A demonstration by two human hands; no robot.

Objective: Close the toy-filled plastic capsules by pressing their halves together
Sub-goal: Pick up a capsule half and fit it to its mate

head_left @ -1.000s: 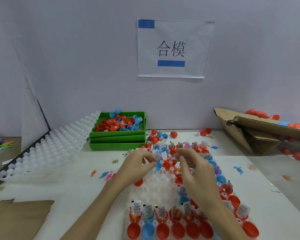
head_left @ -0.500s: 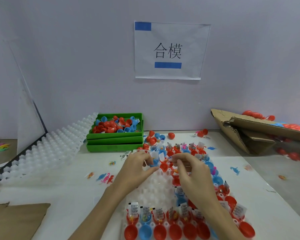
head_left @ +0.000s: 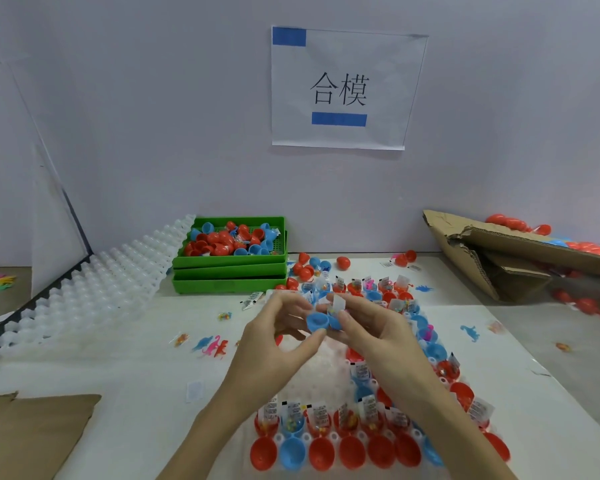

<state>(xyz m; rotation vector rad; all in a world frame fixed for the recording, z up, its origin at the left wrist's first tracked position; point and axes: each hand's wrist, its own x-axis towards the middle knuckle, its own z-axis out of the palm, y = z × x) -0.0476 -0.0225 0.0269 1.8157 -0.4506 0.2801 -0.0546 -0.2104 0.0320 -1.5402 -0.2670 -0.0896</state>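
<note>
Lifted off the white moulded tray (head_left: 323,368) since a moment ago, the open blue hinged plastic capsule (head_left: 321,321) is now pinched by left hand (head_left: 274,344) and right hand (head_left: 371,336) toward 12 o'clock, probably ready for pressing shut.

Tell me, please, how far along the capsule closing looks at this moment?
Partway. The middle of the white tray holds no capsules, and closed-looking ones lie beyond it. In hand: both the left hand and right hand hold an open blue capsule above the tray. Left: the near row of open capsules and those along the right side.

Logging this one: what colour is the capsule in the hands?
Blue, both halves of the capsule; head view shows it best.
</note>
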